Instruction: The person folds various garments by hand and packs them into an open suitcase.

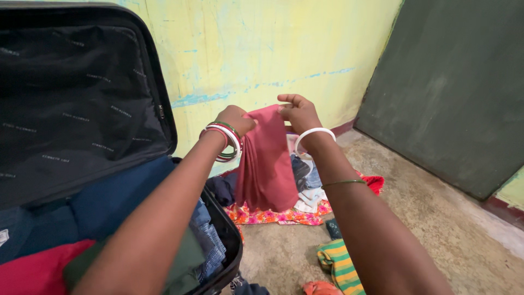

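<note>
Maroon cloth [266, 164], held up before the yellow wall [262, 49] above the open suitcase [218, 240], hung limp and light, likely soft and easily creased, with the left hand [236, 120] and right hand [297, 112] each pinched shut on its top edge, the sensible hold.

Suitcase [82, 164] left, clothes pile [284, 210] on floor [436, 235] right, wall [262, 49] behind.

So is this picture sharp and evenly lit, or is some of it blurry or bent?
Head view: soft, even light with no glare; the maroon folded cloth held by the left hand and right hand looks sharp; the near forearms are slightly soft; the open black suitcase lid bows at the edge from the wide lens.
</note>
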